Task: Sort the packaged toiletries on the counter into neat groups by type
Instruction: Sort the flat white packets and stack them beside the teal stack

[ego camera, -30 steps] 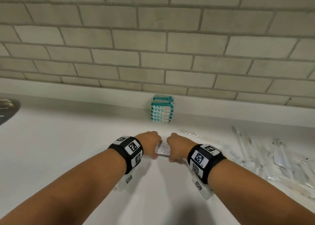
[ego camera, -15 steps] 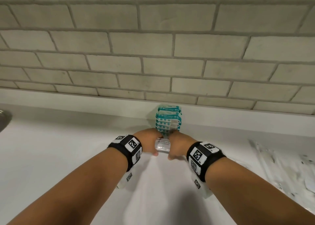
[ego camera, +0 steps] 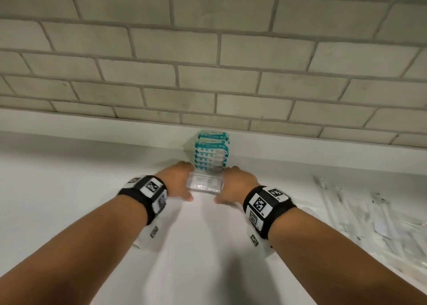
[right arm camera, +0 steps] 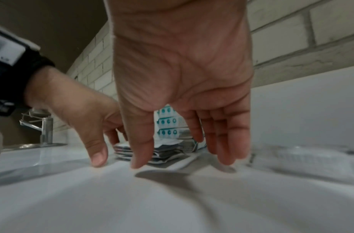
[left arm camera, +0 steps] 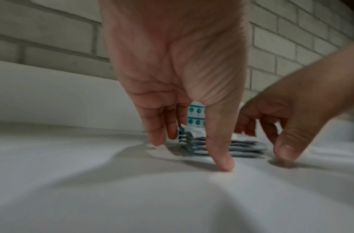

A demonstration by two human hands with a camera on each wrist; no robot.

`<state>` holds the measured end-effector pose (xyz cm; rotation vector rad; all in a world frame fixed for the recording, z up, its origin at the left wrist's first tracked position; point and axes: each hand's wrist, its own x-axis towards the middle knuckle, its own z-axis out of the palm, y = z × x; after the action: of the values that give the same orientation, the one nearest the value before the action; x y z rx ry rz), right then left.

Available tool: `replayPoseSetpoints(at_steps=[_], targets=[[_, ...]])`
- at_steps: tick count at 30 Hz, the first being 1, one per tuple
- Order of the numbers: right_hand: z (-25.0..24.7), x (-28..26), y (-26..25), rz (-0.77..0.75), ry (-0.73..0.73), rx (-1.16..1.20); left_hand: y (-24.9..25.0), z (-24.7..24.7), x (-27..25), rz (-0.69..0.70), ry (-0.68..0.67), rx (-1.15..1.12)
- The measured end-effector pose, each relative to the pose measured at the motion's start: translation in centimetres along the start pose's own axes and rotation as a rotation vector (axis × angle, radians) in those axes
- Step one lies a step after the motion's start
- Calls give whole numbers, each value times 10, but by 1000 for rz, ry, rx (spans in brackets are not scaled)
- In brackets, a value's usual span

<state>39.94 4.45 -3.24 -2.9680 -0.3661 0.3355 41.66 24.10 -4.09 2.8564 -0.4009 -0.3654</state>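
A low stack of flat white packets (ego camera: pixel 204 182) lies on the white counter (ego camera: pixel 69 200), right in front of a taller stack of teal-and-white packets (ego camera: pixel 211 152) that leans on the backsplash. My left hand (ego camera: pixel 179 184) stands at the white stack's left end and my right hand (ego camera: pixel 235 186) at its right end. Both hands point their fingers down, fairly straight. In the left wrist view the left thumb tip (left arm camera: pixel 221 165) rests on the counter before the stack (left arm camera: pixel 245 148). In the right wrist view the same stack (right arm camera: pixel 166 152) shows between thumb and fingers.
A loose spread of long clear-wrapped items (ego camera: pixel 369 216) covers the counter at the right. A metal faucet (right arm camera: pixel 45 129) and a sink rim (right arm camera: pixel 32 145) stand far to the left. A brick wall rises behind the backsplash.
Both hands have slid the white packet stack away from me, up to the teal stack by the wall. The long wrapped items now lie further right in view.
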Motion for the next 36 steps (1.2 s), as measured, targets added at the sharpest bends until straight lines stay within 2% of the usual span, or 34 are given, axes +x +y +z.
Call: replayPoseSetpoints(at_steps=[4, 8, 11, 14, 16, 20, 23, 25, 27, 30, 32, 34, 36], targets=[[-18, -51, 30, -8, 112, 98, -8, 6, -34, -177, 103, -104], [-36, -110, 98, 165, 51, 233, 18, 6, -65, -203, 235, -99], [-44, -165, 158, 347, -47, 177, 58, 9, -77, -123, 222, -30], [-41, -215, 197, 418, -190, 8, 108, 19, -81, -13, 174, -7], [-25, -238, 213, 410, -264, -2, 143, 30, -77, 93, 133, 4], [7, -267, 214, 209, -393, 40, 214, 54, -59, 309, 15, 59], [12, -287, 219, 130, -342, 180, 261, 69, -46, 403, -117, 103], [9, -301, 234, 142, -312, 285, 280, 79, -42, 378, -214, 187], [4, -315, 254, 173, -292, 233, 290, 82, -46, 340, -261, 275], [-3, -333, 291, 253, -234, 260, 292, 82, -53, 332, -187, 279], [-7, -335, 310, 282, -148, 247, 290, 79, -54, 270, -105, 268], [-12, -328, 318, 301, -25, 218, 291, 76, -48, 203, -22, 248], [-16, -317, 317, 280, 50, 230, 293, 76, -34, 170, -4, 220]])
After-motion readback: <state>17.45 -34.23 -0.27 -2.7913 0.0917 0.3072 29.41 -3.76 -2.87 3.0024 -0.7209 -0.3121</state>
